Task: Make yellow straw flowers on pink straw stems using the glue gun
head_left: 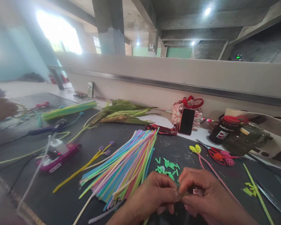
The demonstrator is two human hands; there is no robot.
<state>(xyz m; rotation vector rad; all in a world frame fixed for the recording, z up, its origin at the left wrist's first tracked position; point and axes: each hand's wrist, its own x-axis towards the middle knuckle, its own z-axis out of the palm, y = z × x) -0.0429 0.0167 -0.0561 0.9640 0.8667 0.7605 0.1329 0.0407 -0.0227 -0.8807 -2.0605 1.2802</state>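
My left hand (152, 195) and my right hand (202, 192) meet at the bottom centre over the dark table (67, 200). Their fingertips are pinched together on a small piece that I cannot make out. Just beyond the fingers lie several short green straw pieces (167, 167). To the left of my left hand a fanned bundle of pastel coloured straws (124, 165) lies on the table. A pink stem with a yellow looped tip (195, 148) runs past my right hand.
Red scissors (215, 154) lie behind my right hand. A phone (186, 121) leans on a patterned bag (178, 114). Dark jars (224, 129) stand at right. Corn husks (121, 114), a pink glue gun (58, 154) and cables lie at left. A low wall runs behind.
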